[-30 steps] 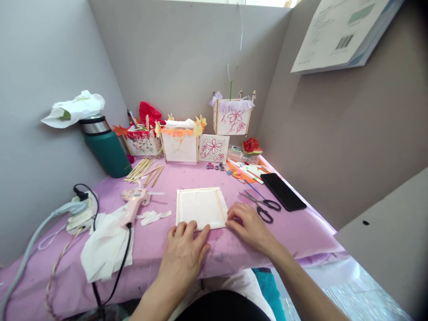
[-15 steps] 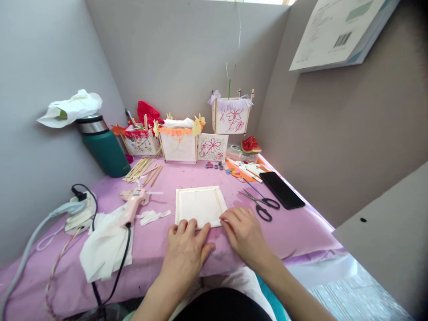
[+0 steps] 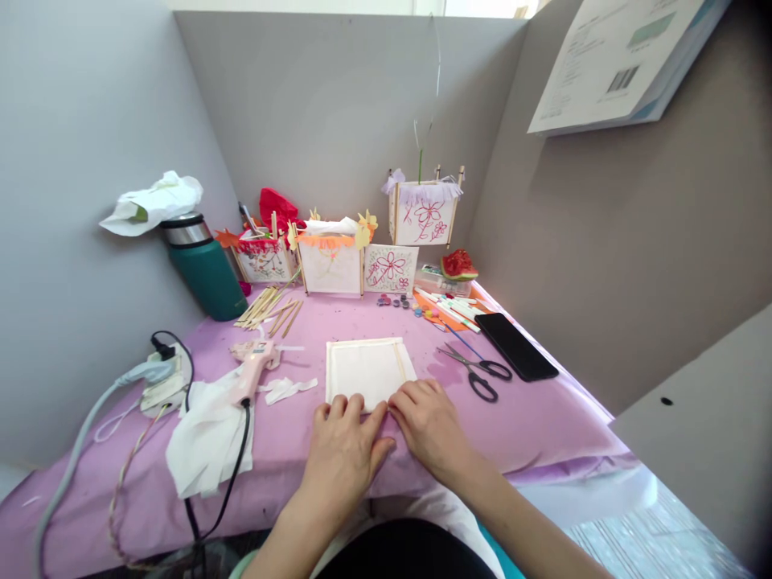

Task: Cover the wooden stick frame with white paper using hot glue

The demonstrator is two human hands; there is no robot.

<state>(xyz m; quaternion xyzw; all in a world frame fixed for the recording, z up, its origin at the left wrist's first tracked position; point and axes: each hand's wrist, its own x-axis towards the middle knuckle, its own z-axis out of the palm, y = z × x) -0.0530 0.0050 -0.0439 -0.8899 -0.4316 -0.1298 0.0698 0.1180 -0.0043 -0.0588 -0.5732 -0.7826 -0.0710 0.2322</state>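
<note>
A white square panel [image 3: 367, 371] lies flat on the purple-covered table in front of me, with thin pale strips along its edges. My left hand [image 3: 345, 444] rests on its near edge, fingertips bent down onto it and thumb held apart. Beside it, my right hand [image 3: 429, 418] has thumb and fingers pinched together at the panel's near edge, close to the left index finger. What lies under the fingertips is partly hidden. Black-handled scissors [image 3: 476, 370] lie partly open to the right of the panel.
A pink glue gun [image 3: 253, 371] lies on white tissue [image 3: 208, 450] at left, its cord trailing to the front. Wooden sticks [image 3: 271, 310], a green bottle [image 3: 208, 269], decorated boxes [image 3: 331, 265], markers [image 3: 452, 307] and a black phone [image 3: 515, 346] stand or lie farther out.
My right hand has moved left along the panel's near edge, closer to my left hand. The whole view has shifted slightly; the panel stays flat on the table.
</note>
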